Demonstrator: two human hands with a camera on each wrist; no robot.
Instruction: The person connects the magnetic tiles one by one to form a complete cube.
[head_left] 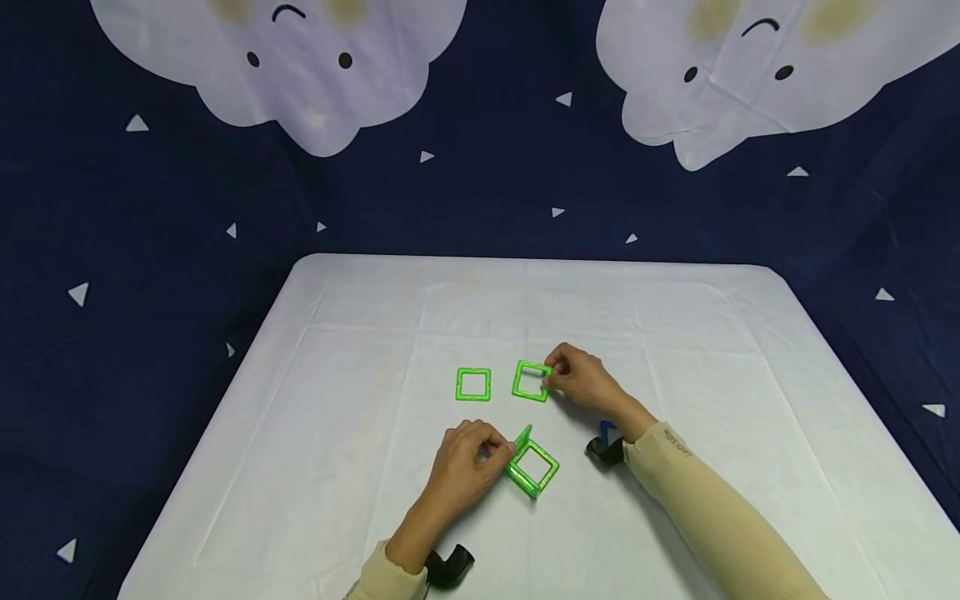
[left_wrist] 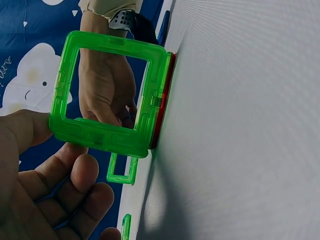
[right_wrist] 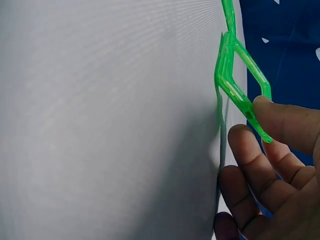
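My left hand [head_left: 467, 462] pinches one edge of a green square magnetic tile [left_wrist: 107, 140] between thumb and index finger. This tile belongs to a small joined piece [head_left: 522, 480], with a strip of red [left_wrist: 164, 105] along its table side in the left wrist view. Farther back, my right hand [head_left: 585, 381] holds another green square tile [head_left: 517, 380] by its right edge, thumb against fingers. In the right wrist view that tile [right_wrist: 237, 95] is tilted, one side off the cloth. A third green square tile [head_left: 459, 385] lies flat to its left.
A white cloth-covered table [head_left: 360, 400] spans the front. Part of a blue tile [head_left: 604, 428] shows behind the right wrist's black camera mount [head_left: 602, 452]. Another black mount [head_left: 450, 569] sits at the left wrist. Dark blue fabric [head_left: 487, 200] with clouds hangs behind the table.
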